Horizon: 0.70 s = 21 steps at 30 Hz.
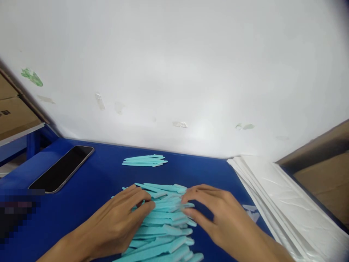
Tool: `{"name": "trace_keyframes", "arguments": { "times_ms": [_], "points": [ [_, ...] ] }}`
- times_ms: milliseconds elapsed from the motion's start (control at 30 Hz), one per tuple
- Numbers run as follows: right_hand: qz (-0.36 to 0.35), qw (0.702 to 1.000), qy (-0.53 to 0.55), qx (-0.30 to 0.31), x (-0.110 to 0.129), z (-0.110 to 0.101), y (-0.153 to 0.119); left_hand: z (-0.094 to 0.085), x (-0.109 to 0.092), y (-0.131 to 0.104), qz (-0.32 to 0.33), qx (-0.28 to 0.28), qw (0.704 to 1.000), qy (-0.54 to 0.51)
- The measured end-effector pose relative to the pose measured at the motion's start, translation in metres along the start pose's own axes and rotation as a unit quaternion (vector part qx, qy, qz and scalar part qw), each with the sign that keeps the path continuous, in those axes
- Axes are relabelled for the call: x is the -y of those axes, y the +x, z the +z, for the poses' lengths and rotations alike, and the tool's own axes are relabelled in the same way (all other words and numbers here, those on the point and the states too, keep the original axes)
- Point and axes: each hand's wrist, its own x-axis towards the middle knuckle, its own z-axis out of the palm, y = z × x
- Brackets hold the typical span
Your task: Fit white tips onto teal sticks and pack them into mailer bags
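A heap of slim turquoise eyebrow razors (160,231) lies in front of me, mostly pointing sideways. My left hand (114,220) curls over the heap's left side, thumb and forefinger close together on some razors; its other fingertips are partly hidden. On the right, my right hand (222,211) has its thumb and fingers round the ends of a few razors near the top of the heap. Behind the heap, a small separate group of the same razors (144,160) lies side by side.
The blue table (106,174) meets a white wall (174,72) with tape scraps. A phone (62,169) lies at the left. White plastic bags (294,207) are stacked at the right, beside small clear pieces (252,213). Cardboard boxes (16,116) stand at the left.
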Motion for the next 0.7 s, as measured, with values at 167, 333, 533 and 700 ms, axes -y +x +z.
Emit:
{"name": "trace_keyframes", "arguments": {
  "times_ms": [167, 333, 533, 700],
  "points": [
    [0.064, 0.985, -0.157, -0.039, -0.018, -0.025, -0.005, -0.003, 0.001, 0.000, 0.003, 0.009, 1.000, -0.028],
    [0.216, 0.934, -0.280, 0.048, -0.049, -0.048, -0.021, -0.001, 0.007, 0.002, -0.006, -0.027, 0.999, -0.020],
    [0.318, 0.882, -0.322, 0.133, -0.091, -0.066, -0.043, 0.005, 0.046, -0.002, -0.121, -0.030, 0.992, 0.029],
    [0.377, 0.870, -0.279, 0.154, -0.112, -0.070, -0.037, 0.004, 0.091, -0.016, -0.190, 0.017, 0.979, 0.068]
  ]
}}
